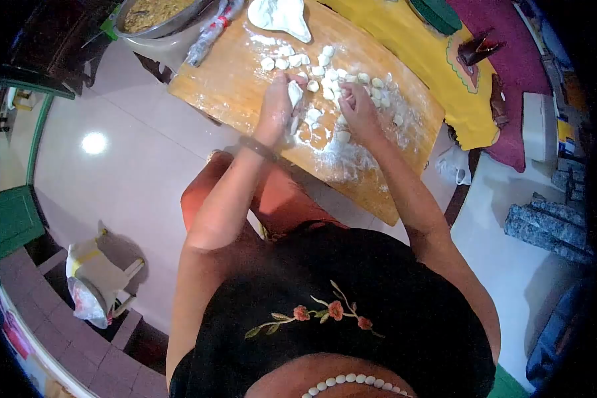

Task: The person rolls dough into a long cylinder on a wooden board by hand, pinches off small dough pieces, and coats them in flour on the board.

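Note:
A floured wooden board carries several small white dough pieces in its middle and right part. Over the board, my left hand is closed round a strip of white dough, whose lower end hangs beside the palm. To its right, my right hand has its fingers drawn together at the edge of the scattered pieces; whether anything is between them is too small to tell. A larger lump of dough lies at the board's far edge.
At the far left stands a metal bowl of yellowish filling, beside a plastic-wrapped roll. A yellow cloth with a green round object lies beyond the board. A stool stands on the floor at lower left.

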Motion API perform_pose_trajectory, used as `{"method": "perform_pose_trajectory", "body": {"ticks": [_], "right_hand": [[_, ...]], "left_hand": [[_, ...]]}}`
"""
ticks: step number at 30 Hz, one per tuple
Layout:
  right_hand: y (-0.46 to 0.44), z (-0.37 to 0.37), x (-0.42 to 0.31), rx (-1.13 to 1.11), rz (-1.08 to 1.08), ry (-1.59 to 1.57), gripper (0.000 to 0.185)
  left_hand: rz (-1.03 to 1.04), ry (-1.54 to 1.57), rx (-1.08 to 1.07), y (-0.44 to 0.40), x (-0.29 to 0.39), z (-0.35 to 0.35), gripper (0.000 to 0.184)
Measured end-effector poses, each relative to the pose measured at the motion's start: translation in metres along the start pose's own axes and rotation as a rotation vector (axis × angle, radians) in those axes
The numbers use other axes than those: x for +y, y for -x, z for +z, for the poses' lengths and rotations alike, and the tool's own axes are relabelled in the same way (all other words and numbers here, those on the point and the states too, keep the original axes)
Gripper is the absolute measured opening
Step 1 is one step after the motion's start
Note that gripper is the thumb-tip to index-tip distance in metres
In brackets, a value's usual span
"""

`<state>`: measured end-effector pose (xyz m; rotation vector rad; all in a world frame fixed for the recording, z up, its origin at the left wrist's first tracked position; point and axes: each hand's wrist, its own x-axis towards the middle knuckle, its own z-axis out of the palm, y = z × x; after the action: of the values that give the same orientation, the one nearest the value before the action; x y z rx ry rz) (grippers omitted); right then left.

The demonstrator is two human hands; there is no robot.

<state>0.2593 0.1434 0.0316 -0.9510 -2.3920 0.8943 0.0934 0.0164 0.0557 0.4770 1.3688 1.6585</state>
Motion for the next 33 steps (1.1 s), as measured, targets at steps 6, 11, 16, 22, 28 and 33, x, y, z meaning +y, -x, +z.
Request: {"method": "perform_pose_trajectory", "body": {"ticks": [6,11,16,22,28,33], "right_hand": [[0.013,-0.010,-0.007,0.181,0.035,-0.111,0.030],[0.011,-0.007,-0.064,0.041,-0.233,-0.186,0.035],[-0.011,0.008,-0.072,-0.024,-0.621,0.028,0.047],[-0.019,0.014,-0.066,-0.045,-0.638,0.029,0.027],[-0.020,0.021,-0.062,-0.051,-0.365,-0.070,0.014],[-0.024,0.030,-0.067,0.022,-0.381,-0.139,0.009]], "left_hand": [[0.034,0.098,-0.073,-0.006,-0.016,0.001,0.054],[0.035,0.134,-0.163,-0.006,-0.016,0.015,0.060],[-0.041,0.110,-0.254,0.001,-0.003,0.012,0.081],[-0.161,0.139,-0.341,-0.006,-0.018,-0.001,0.076],[-0.062,0.093,-0.340,-0.006,-0.023,0.001,0.042],[0.007,-0.055,-0.264,-0.001,-0.025,-0.002,0.041]]}}
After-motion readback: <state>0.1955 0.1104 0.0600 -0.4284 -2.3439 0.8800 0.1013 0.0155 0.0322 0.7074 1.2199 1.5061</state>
